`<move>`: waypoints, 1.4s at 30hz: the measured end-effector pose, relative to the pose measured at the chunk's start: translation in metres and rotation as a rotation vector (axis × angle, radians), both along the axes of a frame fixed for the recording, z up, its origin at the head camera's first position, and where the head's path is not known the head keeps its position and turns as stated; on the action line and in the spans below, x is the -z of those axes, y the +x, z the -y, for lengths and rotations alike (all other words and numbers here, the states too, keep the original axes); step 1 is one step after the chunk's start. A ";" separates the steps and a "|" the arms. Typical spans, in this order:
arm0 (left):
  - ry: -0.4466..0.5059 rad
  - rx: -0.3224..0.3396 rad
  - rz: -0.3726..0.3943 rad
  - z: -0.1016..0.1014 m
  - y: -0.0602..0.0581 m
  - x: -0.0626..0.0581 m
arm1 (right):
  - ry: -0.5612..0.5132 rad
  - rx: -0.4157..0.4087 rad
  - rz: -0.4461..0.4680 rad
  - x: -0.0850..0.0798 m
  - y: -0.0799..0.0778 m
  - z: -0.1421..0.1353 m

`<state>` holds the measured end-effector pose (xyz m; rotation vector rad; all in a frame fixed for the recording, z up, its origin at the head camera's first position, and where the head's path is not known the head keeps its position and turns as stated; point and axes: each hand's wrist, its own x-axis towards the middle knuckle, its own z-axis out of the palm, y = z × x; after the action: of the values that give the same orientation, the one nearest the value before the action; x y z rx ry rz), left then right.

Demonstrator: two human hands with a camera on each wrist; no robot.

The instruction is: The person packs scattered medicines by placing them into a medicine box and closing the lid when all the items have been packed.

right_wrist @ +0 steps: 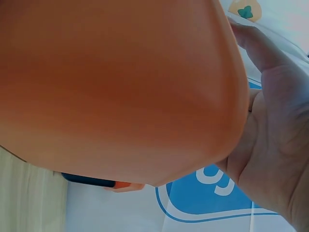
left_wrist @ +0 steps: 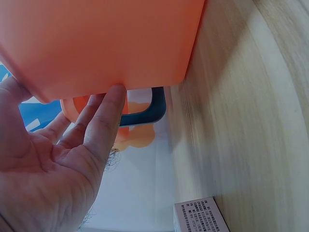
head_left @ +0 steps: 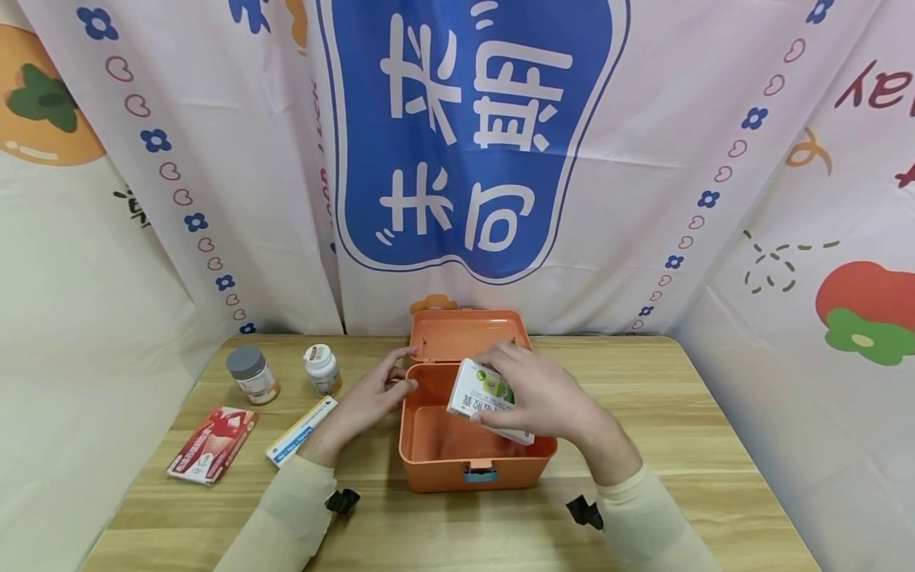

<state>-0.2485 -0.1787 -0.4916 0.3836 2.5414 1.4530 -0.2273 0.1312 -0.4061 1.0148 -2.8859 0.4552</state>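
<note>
A plain cream fabric left sleeve [head_left: 289, 512] and matching right sleeve [head_left: 654, 520] each show a small, angular black tab [head_left: 343, 501] near the cuff.

- Case [head_left: 475, 476] on table [head_left: 643, 413]; lid [head_left: 468, 338] directly behind case body.
- Left hand [head_left: 368, 397] touching case's left side.
- Right hand [head_left: 538, 393] at case's right side, carton [head_left: 480, 389] held at case's mouth.
- Left of case: bottle [head_left: 323, 370]; first packet [head_left: 303, 431] before it.
- Farther left of case: jar [head_left: 253, 377]; second packet [head_left: 212, 445] before it.
- Cloth [head_left: 608, 238] behind case.
</note>
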 end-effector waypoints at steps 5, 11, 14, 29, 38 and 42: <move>0.006 0.000 0.006 0.000 0.000 0.000 | 0.010 -0.013 0.038 0.004 0.002 0.000; -0.006 0.001 -0.008 0.001 0.000 0.001 | 0.044 -0.028 0.067 0.009 0.003 0.000; -0.013 0.002 -0.019 0.001 -0.001 0.002 | 0.054 -0.037 0.079 0.011 0.003 0.000; -0.006 0.005 -0.001 0.001 0.000 0.001 | 0.036 -0.098 0.183 0.022 0.001 -0.002; -0.007 0.010 -0.010 0.002 0.001 0.001 | 0.035 -0.115 0.277 0.026 0.001 0.002; -0.011 0.010 -0.017 0.002 0.000 0.001 | 0.037 -0.130 0.277 0.028 0.000 0.003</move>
<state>-0.2482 -0.1808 -0.4924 0.4080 2.5554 1.4380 -0.2271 0.1279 -0.4346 1.2425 -3.0897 0.5961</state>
